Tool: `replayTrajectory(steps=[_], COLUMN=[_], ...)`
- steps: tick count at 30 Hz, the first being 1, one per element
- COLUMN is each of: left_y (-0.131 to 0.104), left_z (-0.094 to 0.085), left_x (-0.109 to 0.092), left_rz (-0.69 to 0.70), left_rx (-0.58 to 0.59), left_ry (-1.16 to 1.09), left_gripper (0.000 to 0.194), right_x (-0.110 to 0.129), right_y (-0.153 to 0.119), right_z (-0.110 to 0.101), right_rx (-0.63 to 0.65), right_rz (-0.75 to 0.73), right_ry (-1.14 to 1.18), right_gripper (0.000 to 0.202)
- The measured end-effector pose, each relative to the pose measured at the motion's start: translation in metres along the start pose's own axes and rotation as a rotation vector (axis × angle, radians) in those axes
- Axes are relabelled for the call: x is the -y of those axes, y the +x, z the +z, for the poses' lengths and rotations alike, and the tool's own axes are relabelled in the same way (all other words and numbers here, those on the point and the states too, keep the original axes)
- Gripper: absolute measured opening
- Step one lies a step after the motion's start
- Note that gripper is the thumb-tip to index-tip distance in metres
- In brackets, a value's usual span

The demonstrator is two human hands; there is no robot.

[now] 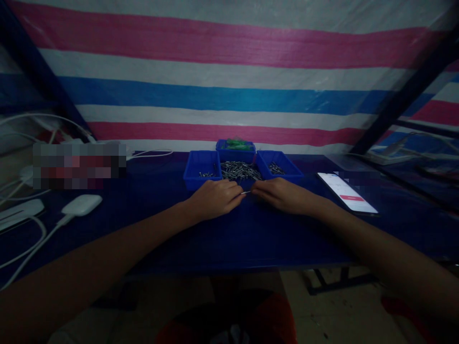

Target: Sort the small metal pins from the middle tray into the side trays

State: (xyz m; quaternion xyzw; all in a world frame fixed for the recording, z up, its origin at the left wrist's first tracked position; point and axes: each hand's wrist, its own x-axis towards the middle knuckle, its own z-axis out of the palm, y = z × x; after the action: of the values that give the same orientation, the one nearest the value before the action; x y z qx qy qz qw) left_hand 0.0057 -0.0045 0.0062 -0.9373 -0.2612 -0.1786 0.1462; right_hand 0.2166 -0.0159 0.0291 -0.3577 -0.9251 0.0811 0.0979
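My left hand (218, 198) and my right hand (278, 193) meet low over the table, fingers closed, with a small gap between them. A thin, shiny metal pin (246, 192) spans that gap, its ends hidden in the fingertips of both hands. Just behind the hands lies a pile of slim metal pieces (241, 168), too small to name exactly. A blue bin (201, 180) with a few such pieces stands behind my left hand. Another blue bin (292, 174), also holding some, is behind my right hand. A third bin (234, 154) at the back contains green material.
On the blue table (229, 243), a lit phone (349, 193) lies to the right. White cables and a white charger (81, 205) occupy the left side. A striped sheet (229, 100) hangs behind, between dark frame posts (405, 91).
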Motion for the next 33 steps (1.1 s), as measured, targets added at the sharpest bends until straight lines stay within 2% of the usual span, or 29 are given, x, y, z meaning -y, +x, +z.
replayTrajectory(steps=[6,16,22,33], left_y=[-0.0001,0.0000,-0.0004,0.0003], left_z=[0.0005,-0.0028,-0.0014,-0.0013], left_x=[-0.0019,-0.0021,-0.0019,-0.0011], left_rz=[-0.027,-0.027,-0.041,-0.035], left_rx=[0.045,-0.005,0.028,-0.016], left_ry=[-0.005,0.009,0.015,0.024], left_gripper=[0.034,0.025,0.028,0.027], right_x=[0.0008,0.0004,-0.0033,-0.0030], right_y=[-0.0009,0.0002,0.0002,0.0003], right_z=[-0.0035,-0.0025,-0.0024,-0.0014], right_rx=[-0.001,0.007,0.011,0.032], right_rz=[-0.023,0.003,-0.005,-0.014], right_ry=[-0.029,-0.004,-0.024,0.041], right_gripper=[0.026,0.029,0.024,0.025])
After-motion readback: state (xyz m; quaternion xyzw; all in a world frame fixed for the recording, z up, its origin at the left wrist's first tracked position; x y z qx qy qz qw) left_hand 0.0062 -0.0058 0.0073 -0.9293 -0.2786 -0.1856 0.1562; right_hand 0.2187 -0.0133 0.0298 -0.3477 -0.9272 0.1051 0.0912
